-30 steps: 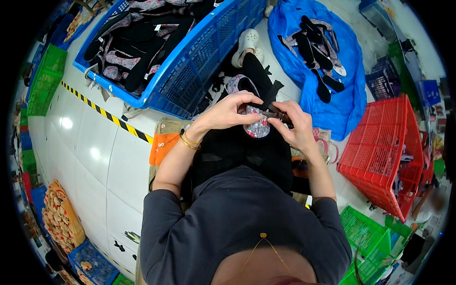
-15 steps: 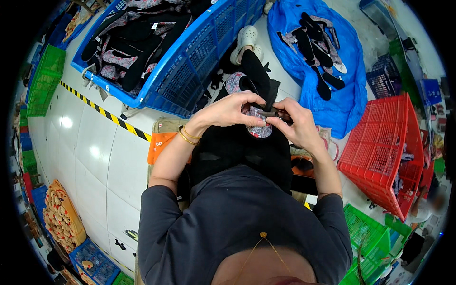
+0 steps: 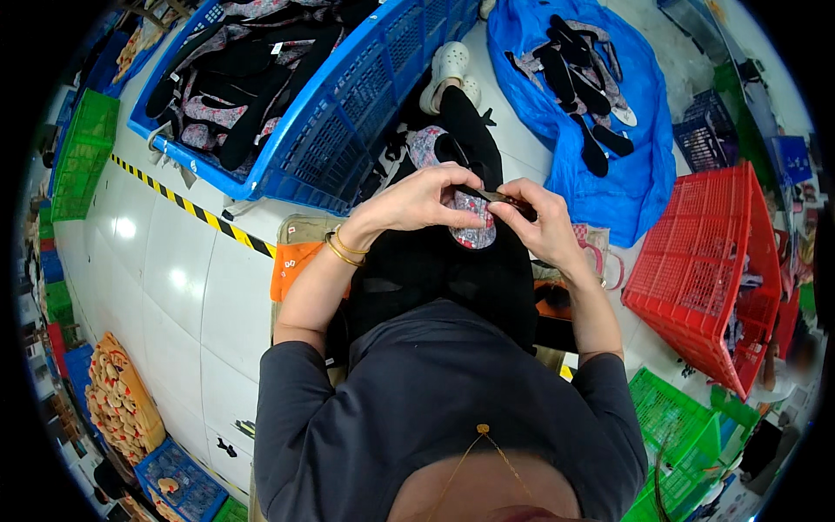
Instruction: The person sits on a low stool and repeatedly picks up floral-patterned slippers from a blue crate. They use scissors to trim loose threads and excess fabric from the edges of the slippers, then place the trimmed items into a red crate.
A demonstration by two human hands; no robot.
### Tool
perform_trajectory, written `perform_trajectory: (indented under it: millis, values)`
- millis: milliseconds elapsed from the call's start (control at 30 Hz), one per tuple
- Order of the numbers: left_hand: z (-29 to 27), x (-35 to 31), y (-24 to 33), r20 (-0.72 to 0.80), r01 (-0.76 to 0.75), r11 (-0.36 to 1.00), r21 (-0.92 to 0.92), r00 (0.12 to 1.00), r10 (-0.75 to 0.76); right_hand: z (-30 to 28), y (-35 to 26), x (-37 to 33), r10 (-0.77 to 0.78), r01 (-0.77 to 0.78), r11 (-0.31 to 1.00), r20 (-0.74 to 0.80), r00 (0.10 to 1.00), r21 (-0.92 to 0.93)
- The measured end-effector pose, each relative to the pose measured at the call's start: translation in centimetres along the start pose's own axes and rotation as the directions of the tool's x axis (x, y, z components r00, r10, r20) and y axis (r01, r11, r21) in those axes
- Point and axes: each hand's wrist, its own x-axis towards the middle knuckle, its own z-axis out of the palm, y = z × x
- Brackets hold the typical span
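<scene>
Over my lap, my left hand [image 3: 424, 202] pinches a floral fabric piece [image 3: 472, 228] with a rounded end and black edging. The rest of the piece [image 3: 426, 146], floral with black parts, hangs past my fingers over my legs. My right hand [image 3: 541, 221] is closed round slim dark thread snips [image 3: 513, 205]. Their tip points left and meets the black edge near my left fingertips. Fingers partly hide the snips, so I cannot tell whether the blades are apart.
A blue crate [image 3: 322, 130] full of similar floral and black pieces stands ahead on the left. More pieces [image 3: 584, 91] lie on a blue plastic sheet [image 3: 639, 174] ahead on the right. A red crate [image 3: 687, 270] and a green crate [image 3: 670, 418] stand at the right.
The dark flap that stood up between my hands no longer shows there. The snips now lie across the fabric's edge and show more plainly. Both hands stay nearly in place.
</scene>
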Motion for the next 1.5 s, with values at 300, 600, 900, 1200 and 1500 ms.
perform_trajectory:
  millis: [300,600,900,1200,1500]
  values:
    - [0.3,0.4,0.0,0.011,-0.014,0.996,0.09,1.0,0.013,-0.2,0.2,0.1,-0.09,0.092,0.989,0.022,0.996,-0.118]
    - [0.2,1.3,-1.3,-0.236,-0.354,0.935,-0.012,0.91,0.341,0.0,6.0,-0.6,0.475,-0.317,0.685,-0.072,0.877,0.656]
    - [3.9,0.1,-3.6,-0.126,-0.215,0.88,-0.424,0.976,0.178,3.4,5.6,0.0,0.478,-0.02,0.21,-0.085,0.874,0.977]
    - [5.0,-1.0,-5.6,-0.184,0.035,0.778,-0.627,0.964,-0.192,6.0,4.1,-2.7,0.285,-0.22,0.894,-0.117,0.951,0.389]
    - [6.8,-3.0,-6.6,-0.104,-0.011,0.255,-0.967,0.929,-0.354,5.0,4.9,-1.6,0.013,0.009,0.998,-0.315,0.949,0.066]
